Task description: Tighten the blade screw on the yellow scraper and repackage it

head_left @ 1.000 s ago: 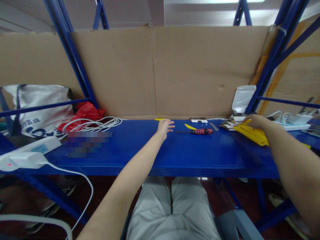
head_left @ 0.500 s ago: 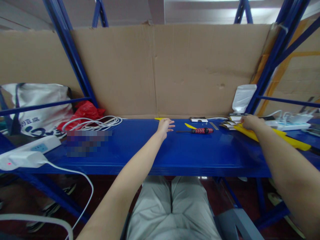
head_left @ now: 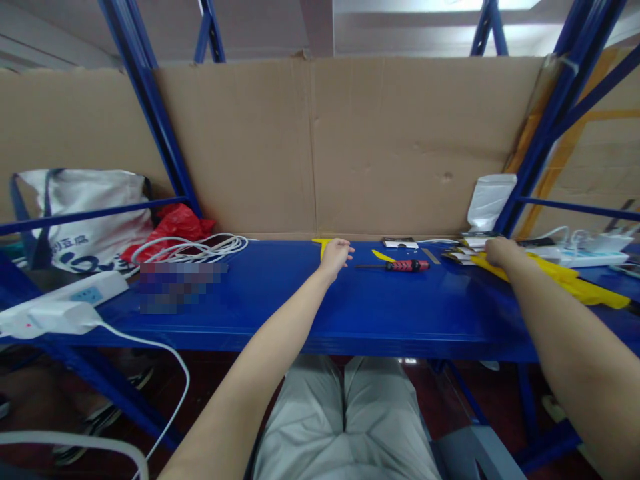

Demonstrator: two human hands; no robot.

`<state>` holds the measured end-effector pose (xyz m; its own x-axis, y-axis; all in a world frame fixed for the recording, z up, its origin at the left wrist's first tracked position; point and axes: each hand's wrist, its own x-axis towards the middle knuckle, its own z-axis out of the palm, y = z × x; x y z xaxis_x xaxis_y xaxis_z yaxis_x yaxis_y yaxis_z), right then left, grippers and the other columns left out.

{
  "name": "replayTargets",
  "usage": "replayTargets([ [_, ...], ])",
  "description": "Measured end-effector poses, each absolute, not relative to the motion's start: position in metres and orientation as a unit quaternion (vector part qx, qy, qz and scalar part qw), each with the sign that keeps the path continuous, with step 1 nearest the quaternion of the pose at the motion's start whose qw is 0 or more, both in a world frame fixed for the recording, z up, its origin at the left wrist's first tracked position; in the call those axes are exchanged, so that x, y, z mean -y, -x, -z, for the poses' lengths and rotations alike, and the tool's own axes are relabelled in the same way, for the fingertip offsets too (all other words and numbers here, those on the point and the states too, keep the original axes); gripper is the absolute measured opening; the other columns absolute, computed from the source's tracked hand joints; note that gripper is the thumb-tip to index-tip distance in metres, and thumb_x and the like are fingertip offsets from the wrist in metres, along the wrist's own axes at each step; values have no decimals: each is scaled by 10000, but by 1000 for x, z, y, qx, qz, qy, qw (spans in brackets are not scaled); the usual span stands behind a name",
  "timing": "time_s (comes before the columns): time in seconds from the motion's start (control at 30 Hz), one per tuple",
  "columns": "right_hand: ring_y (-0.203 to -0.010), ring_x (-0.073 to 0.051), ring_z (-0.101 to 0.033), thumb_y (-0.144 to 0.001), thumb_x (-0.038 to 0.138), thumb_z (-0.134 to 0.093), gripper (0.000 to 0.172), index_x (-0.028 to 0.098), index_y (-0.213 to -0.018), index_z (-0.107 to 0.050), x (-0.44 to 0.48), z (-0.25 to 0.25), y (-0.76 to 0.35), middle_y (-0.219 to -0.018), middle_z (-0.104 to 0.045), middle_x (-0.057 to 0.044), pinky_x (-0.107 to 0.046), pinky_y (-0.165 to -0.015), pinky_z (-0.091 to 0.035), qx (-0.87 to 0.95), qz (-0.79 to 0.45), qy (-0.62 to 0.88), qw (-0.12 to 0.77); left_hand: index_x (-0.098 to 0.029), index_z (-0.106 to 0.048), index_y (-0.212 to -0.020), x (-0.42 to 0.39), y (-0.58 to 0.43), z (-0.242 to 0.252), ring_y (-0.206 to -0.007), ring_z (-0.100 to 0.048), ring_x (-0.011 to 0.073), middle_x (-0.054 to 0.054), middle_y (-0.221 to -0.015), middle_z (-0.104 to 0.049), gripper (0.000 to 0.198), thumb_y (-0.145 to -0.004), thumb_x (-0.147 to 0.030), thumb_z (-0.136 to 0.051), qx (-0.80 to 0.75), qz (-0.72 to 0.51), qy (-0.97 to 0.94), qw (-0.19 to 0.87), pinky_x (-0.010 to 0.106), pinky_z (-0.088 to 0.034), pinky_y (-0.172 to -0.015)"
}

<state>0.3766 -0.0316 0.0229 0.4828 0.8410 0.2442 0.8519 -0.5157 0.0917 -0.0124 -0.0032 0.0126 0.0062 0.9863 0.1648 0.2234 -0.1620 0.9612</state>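
Observation:
My left hand (head_left: pixel 336 259) is over the middle of the blue table, fingers loosely stretched to the right and nothing visible in them. Just behind it a flat yellow piece (head_left: pixel 324 245) lies near the cardboard, partly covered by the hand. To its right is a screwdriver (head_left: pixel 407 265) with a red and black handle, beside a small yellow strip (head_left: pixel 382 256). At the right, my right hand (head_left: pixel 500 253) rests at a stack of small packets (head_left: pixel 465 253) and a crumpled yellow sheet (head_left: pixel 563 272). Its fingers are hidden from view.
Upright cardboard (head_left: pixel 390 147) closes off the back of the blue table (head_left: pixel 280 300). White power strips (head_left: pixel 65 303) and coiled cable (head_left: pixel 215 247) are at the left, by a red plastic bag (head_left: pixel 180 223). A metal strip (head_left: pixel 431 256) and small box (head_left: pixel 399 243) lie behind the screwdriver.
My left hand has shifted slightly right, uncovering more of the yellow piece behind it. My right hand stays by the packets. The whole view has moved a little.

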Motion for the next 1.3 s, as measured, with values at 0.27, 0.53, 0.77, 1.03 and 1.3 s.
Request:
replayTargets([
  [0.27,-1236,-362,-488,-893,240,-498,433,28,-1254,-610,45,-33,-347,-1312,-551,-285,-508,-998,-389,449,104,886,59,-219,-633,-1082,5,19,-2,-1279,-498,274,106,-1300,-611,272,-821,-169,-575,-572,-295,-763,60,409,-402,-1050],
  [0.53,-1223,-341,-530,-913,197,-388,406,88,-1186,-669,37,-43,-294,-1282,-594,-233,-432,-969,-431,454,113,856,219,-167,-539,-1310,7,31,-8,-1275,-511,342,229,-1411,-488,496,-814,-179,-542,-681,-154,-713,72,483,-392,-1022],
  [0.77,-1091,-280,-614,-855,160,-443,356,106,-1073,-719,19,-17,-269,-1142,-681,-172,-326,-908,-467,520,87,796,298,-168,-634,-1213,13,33,-13,-1239,-546,335,213,-1335,-561,414,-809,-162,-541,-660,-149,-735,48,456,-426,-990],
  [1.03,-1024,-247,-660,-842,151,-483,362,113,-1106,-728,24,-17,-278,-1085,-723,-143,-295,-882,-488,533,53,781,321,-212,-709,-944,18,29,-17,-1184,-585,377,167,-1120,-702,172,-798,-278,-645,-647,-268,-704,116,513,-375,-1035],
  [1.3,-954,-268,-686,-820,238,-600,209,142,-926,-754,21,-10,-277,-973,-741,-140,-295,-797,-514,519,39,829,202,-144,-565,-1242,18,23,-10,-1264,-528,298,182,-1312,-586,358,-893,-223,-537,-543,-234,-805,40,389,-386,-1066],
])
